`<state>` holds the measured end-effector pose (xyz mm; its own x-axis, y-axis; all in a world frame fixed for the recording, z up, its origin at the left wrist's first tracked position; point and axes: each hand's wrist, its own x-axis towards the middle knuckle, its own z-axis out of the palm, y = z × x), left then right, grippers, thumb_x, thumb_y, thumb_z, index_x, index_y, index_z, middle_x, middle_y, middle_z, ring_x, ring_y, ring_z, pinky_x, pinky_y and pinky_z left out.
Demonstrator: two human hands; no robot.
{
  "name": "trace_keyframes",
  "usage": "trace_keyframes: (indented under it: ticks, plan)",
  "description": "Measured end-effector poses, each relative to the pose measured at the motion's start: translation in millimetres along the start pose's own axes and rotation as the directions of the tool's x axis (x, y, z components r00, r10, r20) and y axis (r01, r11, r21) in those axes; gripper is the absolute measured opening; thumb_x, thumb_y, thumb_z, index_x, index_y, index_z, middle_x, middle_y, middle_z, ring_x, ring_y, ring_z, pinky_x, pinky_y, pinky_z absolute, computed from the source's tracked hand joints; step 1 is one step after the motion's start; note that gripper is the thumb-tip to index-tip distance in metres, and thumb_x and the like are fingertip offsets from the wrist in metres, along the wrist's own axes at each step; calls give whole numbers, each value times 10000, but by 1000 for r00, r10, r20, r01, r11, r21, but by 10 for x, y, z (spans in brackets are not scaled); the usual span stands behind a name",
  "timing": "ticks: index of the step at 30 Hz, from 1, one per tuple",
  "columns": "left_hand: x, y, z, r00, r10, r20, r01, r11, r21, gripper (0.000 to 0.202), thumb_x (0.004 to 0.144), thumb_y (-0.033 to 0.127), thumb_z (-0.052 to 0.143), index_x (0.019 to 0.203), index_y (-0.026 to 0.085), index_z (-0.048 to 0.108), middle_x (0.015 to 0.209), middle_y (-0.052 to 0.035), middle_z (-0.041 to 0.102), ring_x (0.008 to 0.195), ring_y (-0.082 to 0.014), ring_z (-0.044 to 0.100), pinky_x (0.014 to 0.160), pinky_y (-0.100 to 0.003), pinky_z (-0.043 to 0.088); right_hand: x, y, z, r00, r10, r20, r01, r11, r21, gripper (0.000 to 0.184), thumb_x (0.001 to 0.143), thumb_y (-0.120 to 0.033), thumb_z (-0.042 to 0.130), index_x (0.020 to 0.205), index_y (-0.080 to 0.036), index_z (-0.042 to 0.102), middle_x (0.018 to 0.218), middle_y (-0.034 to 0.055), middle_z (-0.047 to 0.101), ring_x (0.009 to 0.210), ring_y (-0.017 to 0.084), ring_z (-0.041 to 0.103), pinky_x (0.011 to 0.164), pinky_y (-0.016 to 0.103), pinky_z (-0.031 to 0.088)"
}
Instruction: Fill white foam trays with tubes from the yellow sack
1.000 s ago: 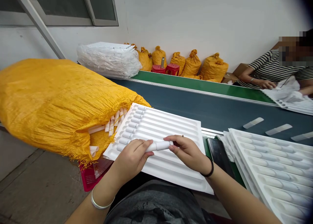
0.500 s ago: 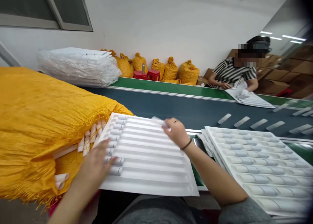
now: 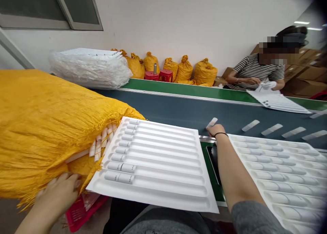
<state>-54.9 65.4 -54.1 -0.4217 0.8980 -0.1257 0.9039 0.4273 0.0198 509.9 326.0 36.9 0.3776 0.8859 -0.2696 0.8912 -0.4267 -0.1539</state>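
Note:
My right hand (image 3: pixel 217 129) pinches the lower end of a white tube (image 3: pixel 212 122) at the near edge of the grey-blue belt. My left hand (image 3: pixel 60 191) is down at the mouth of the yellow sack (image 3: pixel 51 125), fingers curled round a white tube (image 3: pixel 77 183); only a pale end shows. More white tubes (image 3: pixel 98 147) lie inside the opening. Between my hands is a white grooved tray (image 3: pixel 166 159), with short printed tubes along its left side. Two grooves nearest me hold two tubes each, end to end: one pair (image 3: pixel 119 177) is the closest.
Filled trays (image 3: pixel 286 172) are stacked at right. A dark phone (image 3: pixel 214 160) lies between trays. Several tubes (image 3: pixel 272 129) sit on the belt (image 3: pixel 176 109). Across it a person in stripes (image 3: pixel 252 70) handles another tray (image 3: pixel 283 102). A red basket (image 3: pixel 76 213) stands below the sack.
My right hand moved right from above the tray to the belt with its tube. My left hand left the printed tubes and went down-left to the sack's mouth. The view shifted.

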Motion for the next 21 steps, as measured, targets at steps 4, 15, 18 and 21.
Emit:
trace_keyframes:
  ticks: [4, 15, 18, 21]
  plan:
    - [-150, 191, -218, 995, 58, -86, -57, 998, 22, 327, 841, 353, 450, 1025, 217, 684, 1164, -101, 643, 1030, -347, 583, 887, -523, 444, -643, -309, 24, 963, -269, -21, 268, 962, -52, 350, 930, -332, 473, 994, -33, 645, 944, 219, 648, 915, 288, 623, 772, 382, 472]
    - [-676, 1258, -544, 777, 31, -629, -583, 411, -701, 283, 862, 293, 592, 1133, 237, 532, 1251, -98, 622, 1152, -244, 596, 991, -415, 487, -2291, -1670, 1229, 224, -944, 243, 963, 253, 93, 179, 821, -249, 615, 842, -89, 693, 952, 170, 660, 907, 262, 628, 802, 330, 468]
    - [-691, 1442, -584, 857, -188, -480, -494, -34, -869, 243, 894, 347, 550, 1106, 270, 462, 1141, -86, 674, 1018, -225, 670, 814, -370, 586, -2233, -1629, 1152, 239, -956, 171, 957, 262, 125, 168, 766, -229, 642, 874, -102, 662, 947, 144, 653, 900, 250, 619, 806, 332, 470]
    - [-671, 1567, -652, 952, -276, -129, -243, -432, -869, 295, 852, 325, 612, 1093, 282, 449, 994, -40, 712, 803, -150, 711, 654, -237, 600, -2164, -1397, 951, 303, -951, 68, 925, 310, 218, 225, 805, -229, 584, 1007, -132, 585, 894, 75, 645, 799, 179, 612, 730, 281, 484]
